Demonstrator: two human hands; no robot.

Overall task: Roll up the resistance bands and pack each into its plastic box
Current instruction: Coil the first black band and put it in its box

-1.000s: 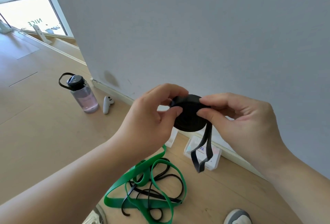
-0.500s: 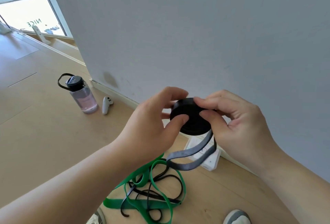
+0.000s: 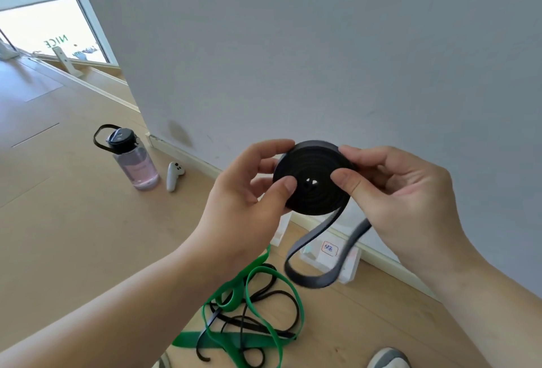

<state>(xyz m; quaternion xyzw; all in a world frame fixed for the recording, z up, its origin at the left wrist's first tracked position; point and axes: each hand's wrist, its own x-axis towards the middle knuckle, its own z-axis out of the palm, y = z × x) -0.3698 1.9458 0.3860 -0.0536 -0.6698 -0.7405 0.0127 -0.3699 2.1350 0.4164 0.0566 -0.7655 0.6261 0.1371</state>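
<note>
Dangling band partly screening plastic box

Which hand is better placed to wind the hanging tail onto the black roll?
Right. The tail leaves the roll on its right side and passes under the right hand; the left hand pinches the roll's left edge and can steady it.

An indoor studio or exercise room is suggested, though a home cannot be ruled out. A pale wood floor is bounded by a plain grey-white wall with a white skirting board. At the floor's far left edge a large glass pane is seen, its lettering "NICE" reversed. Loose resistance bands, a water bottle and a white handheld controller lie on the floor near the wall.
</note>
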